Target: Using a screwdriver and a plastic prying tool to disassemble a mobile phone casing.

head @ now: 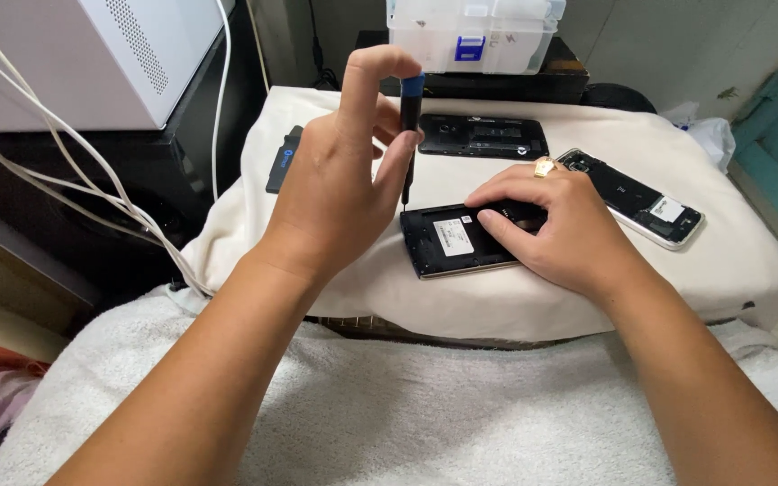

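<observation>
left hand (330, 184): you are pinching a small screwdriver (411, 135) between thumb and fingers, with your index finger curling over its blue cap; the tool is standing upright, just to the right of your palm.
screwdriver tip: it is pointing down at the top left corner of the opened phone (452, 238); whether it is touching a screw is too small to tell.
right hand (556, 225): you are pressing it flat, fingers together, on the right half of the opened phone, holding it down; a gold ring (544, 166) is showing on one finger.
opened phone: it is lying back side up with its cover off, under your right hand and just below the screwdriver, a white label showing on the part left bare.
cream cloth (722, 270): it is covering the raised surface beneath both of your hands and carrying all the phones.
second phone body (483, 137): it is lying beyond your hands, black and open, near the far edge of the cloth.
third phone (646, 202): it is lying tilted just to the right of your right hand, silver-rimmed.
dark flat piece (283, 162): it is peeking out behind your left hand.
clear plastic organiser box (474, 34): it is sitting farther back, beyond the second phone body.
white towel (425, 405): it is spreading beneath your forearms.
white cables (92, 180): they are hanging well to the left of your left hand.
</observation>
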